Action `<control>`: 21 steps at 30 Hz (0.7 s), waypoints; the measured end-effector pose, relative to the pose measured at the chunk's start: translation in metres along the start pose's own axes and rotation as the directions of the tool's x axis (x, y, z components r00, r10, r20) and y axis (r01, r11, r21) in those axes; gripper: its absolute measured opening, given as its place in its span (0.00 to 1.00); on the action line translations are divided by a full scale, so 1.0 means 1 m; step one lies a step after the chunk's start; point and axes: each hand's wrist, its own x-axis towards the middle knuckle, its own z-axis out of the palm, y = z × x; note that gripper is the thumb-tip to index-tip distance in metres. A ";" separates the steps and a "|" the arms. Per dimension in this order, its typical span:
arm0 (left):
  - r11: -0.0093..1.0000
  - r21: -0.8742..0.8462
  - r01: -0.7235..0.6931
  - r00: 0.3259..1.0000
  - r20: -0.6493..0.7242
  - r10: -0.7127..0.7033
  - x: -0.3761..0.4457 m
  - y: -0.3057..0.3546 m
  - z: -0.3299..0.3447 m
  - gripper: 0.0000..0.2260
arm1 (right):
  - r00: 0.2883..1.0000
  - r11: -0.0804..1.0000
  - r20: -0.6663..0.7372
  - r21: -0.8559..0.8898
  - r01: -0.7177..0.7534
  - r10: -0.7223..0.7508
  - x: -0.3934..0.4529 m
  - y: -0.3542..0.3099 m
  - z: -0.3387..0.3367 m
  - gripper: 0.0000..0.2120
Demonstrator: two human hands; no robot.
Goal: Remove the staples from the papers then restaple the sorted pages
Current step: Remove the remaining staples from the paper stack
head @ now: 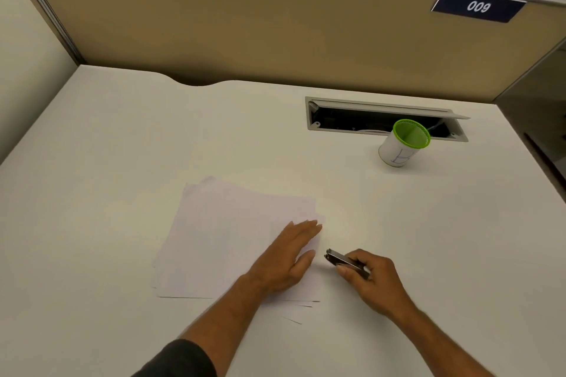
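I have my left hand laid flat on the papers, fingers together and extended, palm pressing the right-hand part of the stack. I judge that is to pin the sheets so they do not slide while the tool comes in from the side. The stack sits toward the near edge of the desk, roughly midway between its left and right edges, and it is loosely squared: sheet edges fan out at the far left corner and along the near edge, so the pages look unbound or only partly bound. I cannot make out any staple from here.

My right hand is closed around a small metal stapler, thumb and fingers pinching its body, with the nose aimed at the right edge of the papers and just beside my left fingertips. It could be a staple remover instead; the shape is too small to be sure. It reads as dark, shiny and hard.

The paper is thin, matte and white with a faint lilac cast. The desk is smooth, pale laminate. Near the far right corner stands a cylindrical pen cup, green mesh inside, wrapped in white paper with a pen mark, just in front of an open cable tray with a grey metal frame.
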 end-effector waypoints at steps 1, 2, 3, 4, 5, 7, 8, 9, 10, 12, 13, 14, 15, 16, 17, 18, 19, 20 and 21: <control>1.000 0.019 -0.014 1.000 -0.019 0.014 -0.001 -0.001 -0.003 0.22 | 1.000 1.000 0.015 -0.002 -0.004 0.004 0.001 0.002 -0.001 0.04; 0.996 0.074 -0.041 0.998 -0.045 0.044 -0.003 -0.004 -0.006 0.21 | 1.000 1.000 0.025 -0.004 -0.008 0.008 0.001 0.004 -0.002 0.05; 0.985 0.155 -0.072 0.994 -0.067 0.083 -0.006 -0.007 -0.010 0.20 | 0.999 1.000 0.034 -0.007 -0.013 0.014 0.000 0.005 -0.003 0.05; 0.964 0.248 -0.096 0.991 -0.067 0.116 -0.009 -0.011 -0.013 0.21 | 0.999 1.000 0.044 -0.010 -0.021 0.021 -0.001 0.006 -0.004 0.06; 0.934 0.340 -0.108 0.991 -0.035 0.128 -0.013 -0.014 -0.016 0.23 | 0.998 1.000 0.059 -0.010 -0.029 0.030 -0.001 0.007 -0.004 0.06; 0.864 0.498 -0.081 0.996 0.078 0.049 -0.022 -0.018 -0.018 0.35 | 0.993 0.999 0.108 -0.018 -0.046 0.047 -0.003 0.006 -0.004 0.05; 0.830 0.555 -0.055 0.993 0.115 -0.011 -0.025 -0.019 -0.017 0.41 | 0.989 0.999 0.138 -0.028 -0.045 0.048 -0.002 0.005 -0.004 0.04; 0.804 0.594 -0.035 0.989 0.134 -0.056 -0.028 -0.021 -0.015 0.45 | 0.985 0.999 0.169 -0.039 -0.038 0.044 -0.001 0.004 -0.003 0.04; 0.788 0.616 -0.025 0.986 0.147 -0.083 -0.027 -0.021 -0.012 0.47 | 0.980 0.998 0.194 -0.054 -0.032 0.042 0.001 0.002 -0.003 0.03; 0.770 0.637 -0.021 0.980 0.164 -0.109 -0.022 -0.019 -0.008 0.48 | 0.973 0.996 0.224 -0.088 -0.029 0.048 0.007 -0.001 -0.003 0.03; 0.765 0.643 -0.026 0.979 0.173 -0.112 -0.019 -0.019 -0.007 0.48 | 0.972 0.994 0.230 -0.104 -0.031 0.054 0.009 -0.002 -0.003 0.02; 0.762 0.647 -0.035 0.977 0.183 -0.110 -0.015 -0.018 -0.006 0.48 | 0.971 0.992 0.233 -0.120 -0.034 0.061 0.012 -0.003 -0.004 0.02; 0.760 0.649 -0.045 0.976 0.192 -0.106 -0.011 -0.018 -0.006 0.48 | 0.969 0.990 0.237 -0.137 -0.033 0.066 0.015 -0.004 -0.005 0.03; 0.759 0.649 -0.053 0.974 0.199 -0.103 -0.007 -0.019 -0.006 0.47 | 0.967 0.987 0.247 -0.158 -0.030 0.069 0.017 -0.004 -0.006 0.03; 0.758 0.650 -0.060 0.974 0.204 -0.098 -0.005 -0.020 -0.005 0.47 | 0.963 0.984 0.259 -0.178 -0.026 0.073 0.020 -0.004 -0.008 0.04; 0.756 0.651 -0.068 0.974 0.207 -0.090 -0.002 -0.021 -0.005 0.46 | 0.959 0.980 0.272 -0.196 -0.024 0.078 0.021 -0.004 -0.009 0.05; 0.753 0.654 -0.076 0.974 0.209 -0.083 -0.001 -0.022 -0.005 0.46 | 0.955 0.977 0.283 -0.210 -0.024 0.085 0.023 -0.004 -0.010 0.05; 0.749 0.658 -0.083 0.974 0.211 -0.077 0.001 -0.022 -0.004 0.46 | 0.951 0.975 0.295 -0.222 -0.026 0.093 0.024 -0.004 -0.011 0.05; 0.745 0.661 -0.087 0.975 0.210 -0.073 0.002 -0.023 -0.004 0.46 | 0.947 0.972 0.306 -0.232 -0.030 0.102 0.026 -0.004 -0.011 0.05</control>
